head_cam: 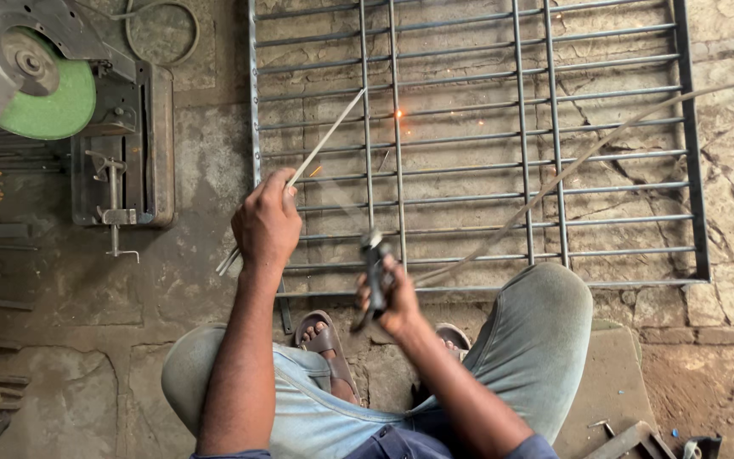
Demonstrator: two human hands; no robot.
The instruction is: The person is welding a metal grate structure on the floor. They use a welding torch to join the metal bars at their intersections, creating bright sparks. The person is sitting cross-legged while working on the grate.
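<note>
Steel grille (477, 144) lies flat on the stone floor (214, 144) before my knees, sparks on one bar | head view: my left hand (265, 223) is closed around thin welding rods (316, 153) | my right hand (397, 297) grips a dark electrode holder (375, 263) over the grille's near edge | green-disc cut-off saw (44, 93) sits far left.

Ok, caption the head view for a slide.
Crouched person's left hand holds thin rods, right hand a dark-handled tool, over a metal grille.

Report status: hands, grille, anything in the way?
Left hand holds thin rods. Right hand grips welding holder. Metal grille flat on the ground, sparks on it. Cable crosses grille.
</note>
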